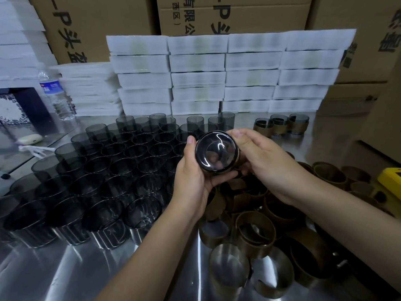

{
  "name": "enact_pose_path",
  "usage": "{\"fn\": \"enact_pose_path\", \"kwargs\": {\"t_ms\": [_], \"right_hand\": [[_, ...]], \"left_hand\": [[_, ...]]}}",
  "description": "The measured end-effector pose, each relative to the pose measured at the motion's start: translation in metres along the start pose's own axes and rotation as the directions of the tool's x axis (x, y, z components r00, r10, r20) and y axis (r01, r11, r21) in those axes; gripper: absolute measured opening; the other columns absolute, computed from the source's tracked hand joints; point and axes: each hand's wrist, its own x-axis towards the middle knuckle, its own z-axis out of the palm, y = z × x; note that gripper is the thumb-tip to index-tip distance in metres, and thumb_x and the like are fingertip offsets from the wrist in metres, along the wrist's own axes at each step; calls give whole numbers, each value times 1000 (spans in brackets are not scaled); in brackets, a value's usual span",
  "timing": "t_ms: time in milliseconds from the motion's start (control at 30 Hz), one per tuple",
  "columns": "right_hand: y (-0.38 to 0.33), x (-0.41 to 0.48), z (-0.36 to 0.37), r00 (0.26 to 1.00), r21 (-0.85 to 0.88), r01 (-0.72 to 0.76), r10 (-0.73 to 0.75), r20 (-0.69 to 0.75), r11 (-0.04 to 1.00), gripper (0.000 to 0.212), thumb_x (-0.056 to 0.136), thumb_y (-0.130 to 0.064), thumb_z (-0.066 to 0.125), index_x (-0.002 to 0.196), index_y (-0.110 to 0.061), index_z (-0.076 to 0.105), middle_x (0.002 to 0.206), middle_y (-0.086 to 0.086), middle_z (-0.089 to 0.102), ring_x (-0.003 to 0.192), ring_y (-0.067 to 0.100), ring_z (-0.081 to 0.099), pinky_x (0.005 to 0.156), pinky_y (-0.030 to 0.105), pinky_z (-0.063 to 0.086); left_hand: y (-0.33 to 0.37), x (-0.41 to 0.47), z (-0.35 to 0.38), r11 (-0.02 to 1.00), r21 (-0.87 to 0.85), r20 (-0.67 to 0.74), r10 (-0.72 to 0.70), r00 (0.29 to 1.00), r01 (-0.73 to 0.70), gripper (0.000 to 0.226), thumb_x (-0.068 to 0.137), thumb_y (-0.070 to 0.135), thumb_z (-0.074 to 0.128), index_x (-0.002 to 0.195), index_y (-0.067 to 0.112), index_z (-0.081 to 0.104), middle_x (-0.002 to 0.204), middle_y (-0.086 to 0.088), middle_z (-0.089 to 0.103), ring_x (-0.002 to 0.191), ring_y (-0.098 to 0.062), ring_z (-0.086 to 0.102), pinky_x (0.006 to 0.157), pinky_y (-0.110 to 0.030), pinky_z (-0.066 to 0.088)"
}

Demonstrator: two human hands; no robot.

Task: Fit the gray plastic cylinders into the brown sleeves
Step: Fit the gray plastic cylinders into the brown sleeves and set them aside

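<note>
Two bare forearms reach in from the bottom edge and meet over the shiny steel surface (pixel 71 270). The left grip (pixel 195 177) cups a gray cylinder (pixel 217 152) from below. Its fingers curl under the cylinder and its thumb lies up along the left rim. The right grip (pixel 260 155) closes on the same cylinder from the other side, thumb at the top edge and fingers wrapped behind. The cylinder's closed, glossy end faces the camera. A thin edge of a brown sleeve (pixel 237 157) shows around its right side; how far the sleeve sits on cannot be told.

Below and to the right of both grips lies a loose heap of brown sleeves (pixel 253 231), many tipped or overlapping. To the left of the left grip, rows of gray cylinders (pixel 121 161) stand upright and close together, open ends up. Beyond the right grip, well apart from it, three sleeved cylinders (pixel 280 126) stand side by side.

Behind these, stacks of white foam trays (pixel 223 72) form a wall in front of cardboard boxes (pixel 227 14). Far to the left of the left grip stands a water bottle (pixel 54 92), with a small white case (pixel 30 138) nearer. A yellow object (pixel 390 179) sits at the right edge, past the sleeve heap.
</note>
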Motion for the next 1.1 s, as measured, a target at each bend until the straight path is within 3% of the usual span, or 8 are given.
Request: {"fn": "enact_pose_path", "kwargs": {"t_ms": [167, 267, 367, 467, 600, 767, 933, 1100], "right_hand": [[-1, 1, 1, 999, 63, -24, 21, 47, 998, 37, 91, -49, 46, 109, -24, 67, 80, -12, 71, 69, -3, 60, 55, 14, 42], [-10, 6, -9, 993, -7, -62, 62, 98, 998, 44, 78, -61, 53, 100, -27, 69, 79, -13, 69, 72, 2, 58, 59, 20, 41], [-24, 10, -27, 933, -131, -142, 177, 315, 981, 49, 60, -72, 56, 80, -30, 72, 69, -15, 63, 64, 3, 51, 56, 21, 35], [-31, 12, -37, 872, -15, -175, 163, 461, 984, 32, 64, -53, 74, 74, -23, 68, 58, -10, 56, 50, 2, 43, 42, 13, 28], [-31, 35, -57, 994, -24, -72, 74, 81, 997, 41, 50, -44, 79, 78, -19, 64, 63, -4, 62, 46, 2, 44, 38, 11, 30], [-3, 87, -133, 945, -316, -137, 28, -327, 939, 14, 79, -25, 74, 84, -18, 62, 79, 2, 63, 58, 8, 54, 51, 20, 40], [60, 109, -201, 934, -802, -337, 66, -352, 494, 12, 82, -20, 73, 87, -13, 65, 92, 13, 63, 78, 24, 56, 63, 31, 41], [110, 103, -223, 903, -797, -429, 235, -360, 426, 21, 81, -24, 74, 95, -8, 67, 93, 11, 61, 82, 24, 53, 68, 32, 40]], "left_hand": [[4, -1, 0, 1000, -13, 10, 6, 1000, -6, 55, 96, 52, 35, 79, 24, 79, 85, -11, 75, 79, -23, 73, 57, -31, 58], [9, -3, 1, 999, -40, 5, 17, 1000, -17, 54, 88, 56, 40, 84, 19, 79, 88, -13, 75, 81, -26, 73, 53, -29, 57], [14, -6, 3, 998, -38, 20, 51, 999, -50, 59, 76, 60, 45, 108, 17, 70, 98, -13, 74, 88, -26, 72, 57, -32, 58], [12, -8, 5, 991, 21, 34, 131, 991, -132, 47, 77, 60, 47, 107, 31, 68, 106, -4, 74, 100, -19, 70, 72, -34, 59], [12, -6, 1, 976, 114, -56, 192, 980, -185, 26, 89, 44, 51, 111, 38, 61, 118, 5, 66, 108, -5, 65, 75, -28, 58], [11, -2, -6, 984, 114, -204, 158, 966, -136, 24, 101, 23, 44, 101, 33, 66, 96, 7, 71, 89, -4, 69, 63, -22, 55], [10, -3, -4, 983, 141, -204, 142, 969, -114, 27, 97, 10, 48, 89, 23, 70, 69, 7, 67, 69, -5, 64, 55, -20, 51], [11, -5, -2, 978, 158, -133, 157, 979, -135, 35, 96, 4, 47, 77, 20, 71, 63, 4, 63, 61, -7, 60, 52, -19, 50]]}}
